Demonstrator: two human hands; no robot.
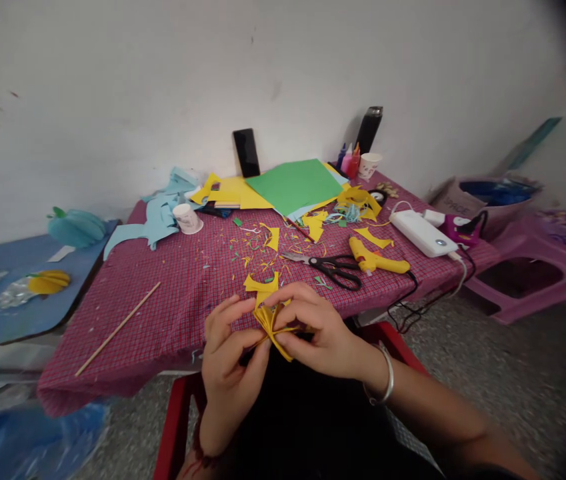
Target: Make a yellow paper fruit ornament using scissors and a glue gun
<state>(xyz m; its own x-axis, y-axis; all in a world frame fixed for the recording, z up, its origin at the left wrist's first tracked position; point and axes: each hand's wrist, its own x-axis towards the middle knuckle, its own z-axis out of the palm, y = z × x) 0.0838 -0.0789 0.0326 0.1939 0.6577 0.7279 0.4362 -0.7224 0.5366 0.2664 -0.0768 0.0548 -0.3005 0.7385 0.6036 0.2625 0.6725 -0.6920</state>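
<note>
Between my hands, just off the table's front edge, is a small yellow folded-paper piece with layers fanned out. My left hand pinches its left side between thumb and fingers. The fingers of my right hand are closed on its right side, partly hiding it. Yellow paper scraps lie on the cloth right behind it. Beyond my right hand rest black-handled scissors, their blades pointing left, and a yellow glue gun.
A checked red cloth covers the table. Green paper, a phone, a paper cup and a black bottle stand or lie toward the wall. A wooden stick lies left; a white power bank sits right with trailing cables.
</note>
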